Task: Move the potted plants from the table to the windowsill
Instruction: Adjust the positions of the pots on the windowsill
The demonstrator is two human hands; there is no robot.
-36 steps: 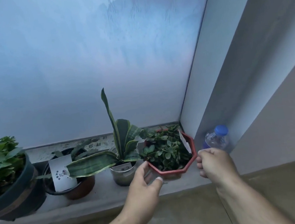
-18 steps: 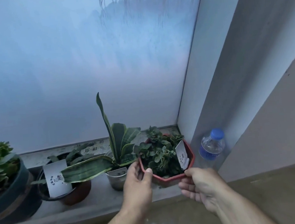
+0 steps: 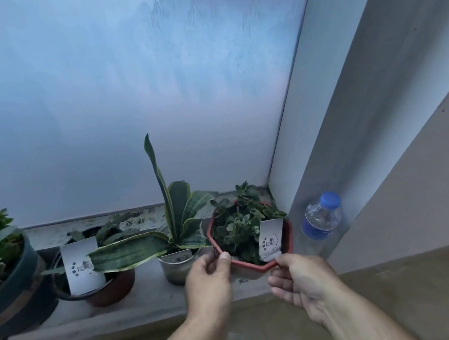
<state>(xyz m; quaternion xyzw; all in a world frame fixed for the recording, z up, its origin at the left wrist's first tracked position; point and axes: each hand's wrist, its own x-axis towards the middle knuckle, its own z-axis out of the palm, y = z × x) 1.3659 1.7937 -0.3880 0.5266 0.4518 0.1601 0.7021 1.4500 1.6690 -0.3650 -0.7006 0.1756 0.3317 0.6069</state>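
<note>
1. Left hand (image 3: pixel 206 279): fingers curled, thumb tip on the near-left rim of the red octagonal pot (image 3: pixel 288 235), gripping that side.
2. Right hand (image 3: pixel 300 280): fingers curled under the pot's near-right rim, thumb against the white plant tag (image 3: pixel 270 238); gripping.
3. Red octagonal pot: on the windowsill (image 3: pixel 154 300), at its right end near the front edge, close to the corner of the window reveal. Holds a small-leaved green plant. Judged: rigid plastic, light to moderate with soil, leaves easily bruised; best held by opposite rim facets or under the base, clear of foliage and tag.
4. Metal pot with snake plant (image 3: pixel 179 222): just left, a leaf tip nearly touching the red rim.
5. Brown pot with tag (image 3: pixel 95 274): further left.
6. Dark green pot (image 3: pixel 13 289): left end of the sill.
7. Water bottle, blue cap (image 3: pixel 321 220): right of the red pot, against the reveal.
</note>
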